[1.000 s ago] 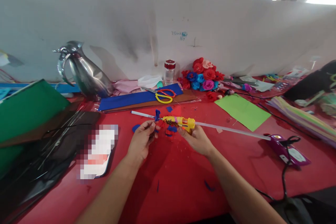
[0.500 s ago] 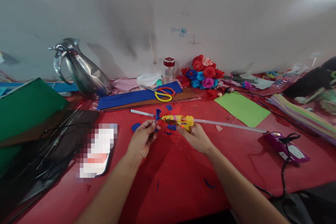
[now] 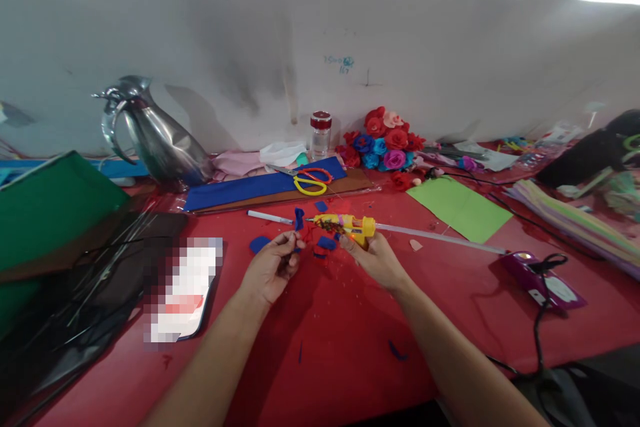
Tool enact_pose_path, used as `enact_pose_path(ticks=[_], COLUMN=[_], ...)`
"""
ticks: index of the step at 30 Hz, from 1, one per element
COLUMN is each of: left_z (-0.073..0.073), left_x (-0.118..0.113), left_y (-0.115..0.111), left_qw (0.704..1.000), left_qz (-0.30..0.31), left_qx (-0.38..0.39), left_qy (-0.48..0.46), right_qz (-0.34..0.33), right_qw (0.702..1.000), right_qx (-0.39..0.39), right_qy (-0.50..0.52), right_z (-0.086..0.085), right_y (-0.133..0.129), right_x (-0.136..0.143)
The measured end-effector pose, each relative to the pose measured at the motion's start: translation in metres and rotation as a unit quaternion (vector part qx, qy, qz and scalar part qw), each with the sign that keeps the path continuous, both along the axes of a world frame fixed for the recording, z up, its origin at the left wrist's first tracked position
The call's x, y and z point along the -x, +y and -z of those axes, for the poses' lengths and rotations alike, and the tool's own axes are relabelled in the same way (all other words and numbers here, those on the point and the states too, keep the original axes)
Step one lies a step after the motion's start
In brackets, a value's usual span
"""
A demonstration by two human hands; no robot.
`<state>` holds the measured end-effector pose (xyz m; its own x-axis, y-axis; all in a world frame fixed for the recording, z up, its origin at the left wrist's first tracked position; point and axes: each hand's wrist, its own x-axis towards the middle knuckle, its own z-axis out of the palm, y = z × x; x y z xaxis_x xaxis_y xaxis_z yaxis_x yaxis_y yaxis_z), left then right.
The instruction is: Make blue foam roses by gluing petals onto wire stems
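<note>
The left fingers hide the lower end of the small blue piece (image 3: 299, 219), and the screen of the phone (image 3: 185, 290), toward the worktop's left edge, is blurred into blocks. The left hand (image 3: 274, 263) pinches the piece between thumb and fingertips. The right hand (image 3: 376, 257) is closed around the handle of the yellow glue gun (image 3: 349, 225), nozzle just beside the piece, above the middle of the red worktop (image 3: 350, 360). Beyond the worktop's back edge, handwriting (image 3: 340, 64) on the wall (image 3: 200, 33) seems to include "167"; the rest is unclear.
</note>
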<state>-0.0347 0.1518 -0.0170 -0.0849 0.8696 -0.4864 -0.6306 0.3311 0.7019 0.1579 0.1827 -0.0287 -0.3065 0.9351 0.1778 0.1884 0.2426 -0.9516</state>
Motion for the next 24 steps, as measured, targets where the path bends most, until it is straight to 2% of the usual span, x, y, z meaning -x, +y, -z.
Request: enact_pose_path(ticks=[4,10,14,20,24], left_z=[-0.0015,-0.0013,0.0007,-0.0004,-0.0027], left_x=[-0.0005,0.0004,0.001,-0.0012,-0.0029], left_y=[-0.0008,-0.0005,-0.0001,0.0008,0.0], left_qw=[0.999,0.995,0.994,0.995,0.997], left_qz=[0.016,0.048,0.06,0.06,0.049], left_qx=[0.017,0.008,-0.007,-0.008,0.004], left_qy=[-0.045,-0.09,-0.092,-0.076,-0.067], right_qz=[-0.012,-0.026,-0.016,-0.047,-0.041], right_qw=[0.999,0.999,1.0,0.998,0.996], right_qx=[0.031,0.024,0.008,0.006,0.041], right_qy=[0.025,0.028,0.023,0.029,0.064], right_z=[-0.0013,-0.0005,0.0018,0.0035,0.0011], right_y=[-0.0019,-0.0034,-0.0024,-0.0006,-0.0039], right_x=[-0.0001,0.0025,0.0027,0.0037,0.0052])
